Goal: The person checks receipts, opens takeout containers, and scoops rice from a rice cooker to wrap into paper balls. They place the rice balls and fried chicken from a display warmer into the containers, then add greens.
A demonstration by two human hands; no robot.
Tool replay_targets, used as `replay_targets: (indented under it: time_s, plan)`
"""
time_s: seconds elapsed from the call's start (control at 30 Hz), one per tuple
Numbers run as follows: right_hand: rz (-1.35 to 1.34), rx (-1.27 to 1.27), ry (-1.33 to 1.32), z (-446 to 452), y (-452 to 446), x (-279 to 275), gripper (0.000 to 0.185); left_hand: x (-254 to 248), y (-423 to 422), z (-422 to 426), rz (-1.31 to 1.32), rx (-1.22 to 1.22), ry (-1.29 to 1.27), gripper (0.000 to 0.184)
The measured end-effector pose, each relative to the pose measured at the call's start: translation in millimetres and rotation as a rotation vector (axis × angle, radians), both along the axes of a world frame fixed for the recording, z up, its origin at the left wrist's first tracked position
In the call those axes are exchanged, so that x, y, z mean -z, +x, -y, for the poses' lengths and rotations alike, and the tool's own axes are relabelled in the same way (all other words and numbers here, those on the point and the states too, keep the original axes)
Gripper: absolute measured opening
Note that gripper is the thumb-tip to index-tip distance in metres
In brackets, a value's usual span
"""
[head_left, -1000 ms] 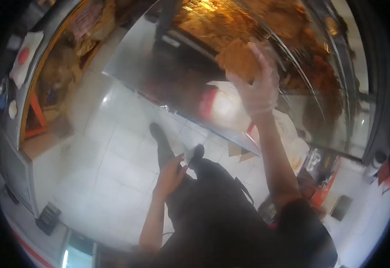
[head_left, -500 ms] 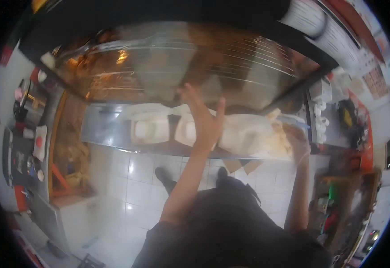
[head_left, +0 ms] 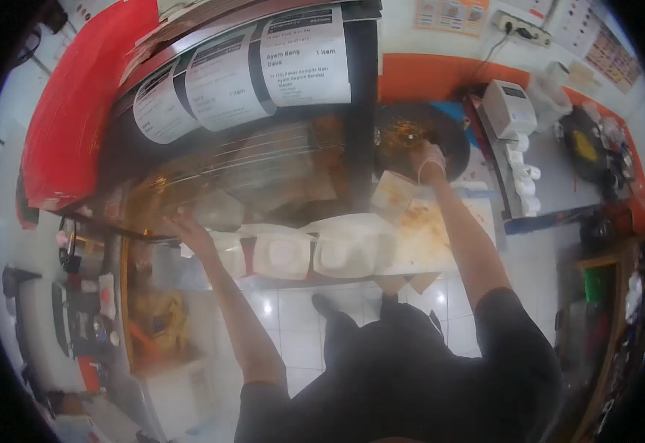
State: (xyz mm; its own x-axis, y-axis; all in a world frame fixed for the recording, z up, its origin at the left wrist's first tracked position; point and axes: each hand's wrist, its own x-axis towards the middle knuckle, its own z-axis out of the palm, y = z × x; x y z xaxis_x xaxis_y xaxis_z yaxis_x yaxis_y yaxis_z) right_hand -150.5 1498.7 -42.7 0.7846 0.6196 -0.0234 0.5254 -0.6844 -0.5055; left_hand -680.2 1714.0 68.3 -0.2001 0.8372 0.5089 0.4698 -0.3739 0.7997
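Observation:
My right hand point(head_left: 430, 160), in a clear plastic glove, reaches into a dark round mortar-like dish point(head_left: 390, 155) with reddish-brown paste in it. Its fingers look curled, but what they hold is hidden. Over the left end of the metal counter, my left hand point(head_left: 188, 230) is raised with its fingers apart and nothing in it. Beside it stands a row of white open paper food wrappers or boxes, one in the middle point(head_left: 282, 252) and a wider one point(head_left: 352, 244) to the right. A stained white cutting board point(head_left: 429, 247) lies under my right forearm.
A glass display case point(head_left: 263, 173) rises behind the counter. Printed order slips point(head_left: 304, 63) hang from its top edge, near a red cloth-like thing point(head_left: 90, 96). A white printer point(head_left: 509, 109) with curled paper point(head_left: 525, 181) stands right. Shelves point(head_left: 595, 317) flank the floor.
The view has turned right and up. My right hand has gone from the cutting board into the dark dish. My left hand has shifted left along the row of white wrappers.

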Motion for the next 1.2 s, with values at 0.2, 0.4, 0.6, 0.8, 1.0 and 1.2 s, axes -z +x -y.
replay_targets:
  time_s: [0.2,0.4,0.6,0.8,1.0,1.2]
  plan:
    - [0.098,-0.082,-0.219,-11,10,-13,0.039,-48,141,135,0.012,0.239,0.293,0.094]
    - [0.187,0.212,-0.165,-19,94,45,0.054,-19,193,100,-0.53,0.21,0.588,0.108]
    - [-0.027,0.037,-0.262,-13,145,37,0.056,-33,138,71,-0.336,0.335,0.506,0.092]
    - [0.33,-0.169,0.013,17,94,-50,0.045,-20,51,143,-0.326,0.201,0.118,0.069]
    - [0.291,-0.48,-0.42,-20,52,45,0.04,16,48,234,-0.175,0.387,-0.272,0.045]
    - [0.589,-0.317,-0.072,-32,43,29,0.035,19,29,278,-0.196,0.436,-0.621,0.04]
